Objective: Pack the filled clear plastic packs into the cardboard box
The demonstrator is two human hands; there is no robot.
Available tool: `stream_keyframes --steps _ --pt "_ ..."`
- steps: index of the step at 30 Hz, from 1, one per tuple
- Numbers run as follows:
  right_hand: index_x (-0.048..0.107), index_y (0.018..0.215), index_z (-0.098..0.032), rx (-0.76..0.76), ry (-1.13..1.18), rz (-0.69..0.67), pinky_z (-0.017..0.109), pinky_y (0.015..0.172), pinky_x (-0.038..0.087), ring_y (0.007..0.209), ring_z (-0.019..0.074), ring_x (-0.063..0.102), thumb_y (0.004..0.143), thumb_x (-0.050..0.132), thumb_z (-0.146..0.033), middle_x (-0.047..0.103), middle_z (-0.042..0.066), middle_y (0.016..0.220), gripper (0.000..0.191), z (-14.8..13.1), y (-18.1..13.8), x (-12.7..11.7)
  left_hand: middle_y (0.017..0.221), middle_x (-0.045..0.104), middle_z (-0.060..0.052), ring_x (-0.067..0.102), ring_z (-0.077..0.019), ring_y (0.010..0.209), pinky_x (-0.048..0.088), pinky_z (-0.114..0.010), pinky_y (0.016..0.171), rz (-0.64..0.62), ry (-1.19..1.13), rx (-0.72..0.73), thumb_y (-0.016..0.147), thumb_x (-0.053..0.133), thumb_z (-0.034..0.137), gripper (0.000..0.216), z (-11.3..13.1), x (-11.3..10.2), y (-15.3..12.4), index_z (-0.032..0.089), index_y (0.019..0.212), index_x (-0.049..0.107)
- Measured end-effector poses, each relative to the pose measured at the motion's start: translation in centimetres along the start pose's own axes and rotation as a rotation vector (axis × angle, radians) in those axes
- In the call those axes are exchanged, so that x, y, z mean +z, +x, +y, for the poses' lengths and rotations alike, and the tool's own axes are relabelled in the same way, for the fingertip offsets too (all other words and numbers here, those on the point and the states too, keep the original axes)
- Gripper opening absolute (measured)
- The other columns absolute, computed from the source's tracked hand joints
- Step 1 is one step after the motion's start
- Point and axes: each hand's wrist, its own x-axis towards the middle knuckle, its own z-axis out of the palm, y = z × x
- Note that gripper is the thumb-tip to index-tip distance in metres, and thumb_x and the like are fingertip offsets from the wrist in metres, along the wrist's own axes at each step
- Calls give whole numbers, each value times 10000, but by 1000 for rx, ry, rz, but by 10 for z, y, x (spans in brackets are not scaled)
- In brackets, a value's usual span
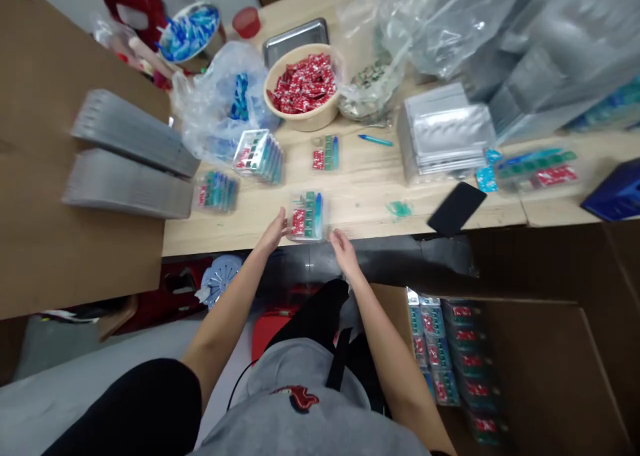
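Note:
A clear plastic pack (309, 224) with red packets, green pieces and a blue pen-like stick lies at the table's front edge. My left hand (273, 235) is at its left side, fingers stretched out, close to or touching the plastic. By the pack's lower right corner is my right hand (345, 252), its fingers extended and slightly apart from the pack. Behind the pack lies a loose set (326, 153) of a red packet, green pieces and a blue stick. Similar filled packs stand in a row (260, 155) and in another row (216, 191) to the left.
A cream bowl (304, 117) holds red packets, beside plastic bags (215, 126). Stacked clear trays stand left (130, 183) and right (450, 133). A teal stick (376, 140) and a black phone (457, 209) lie on the table. Below right, a cardboard box (550, 369) contains several packs.

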Motion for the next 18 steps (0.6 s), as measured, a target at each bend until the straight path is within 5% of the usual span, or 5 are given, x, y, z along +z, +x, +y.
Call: stream_keyframes --steps 3,6,12,18 --pt "649 1017 -156 31 -98 -41 437 1072 363 1170 270 546 750 592 -566 639 130 1150 492 -14 29 27 981 724 -134 662 -239 981 495 -335 877 -192 -92 -84 824 571 555 464 5 19 11 123 959 677" --pt "635 1055 -138 35 -181 -41 470 1113 289 1215 294 486 731 617 -577 606 146 1158 546 -24 32 31 877 736 -101 682 -209 877 502 -328 865 -242 -178 -131 802 649 451 366 3 27 9 114 942 674" --pt "562 1203 -182 -150 -190 -55 405 1037 424 1162 247 510 731 644 -529 487 118 1195 591 -55 -22 10 676 696 -48 682 -215 693 553 -353 729 -360 -302 -310 786 645 469 327 3 12 -3 155 870 681" --pt "547 1206 -272 -435 -243 28 424 984 476 1222 240 480 830 621 -332 439 99 1302 388 -102 -80 -8 834 732 -130 672 -334 946 525 -496 854 -639 -376 -337 791 485 670 587 17 29 -36 144 961 683"
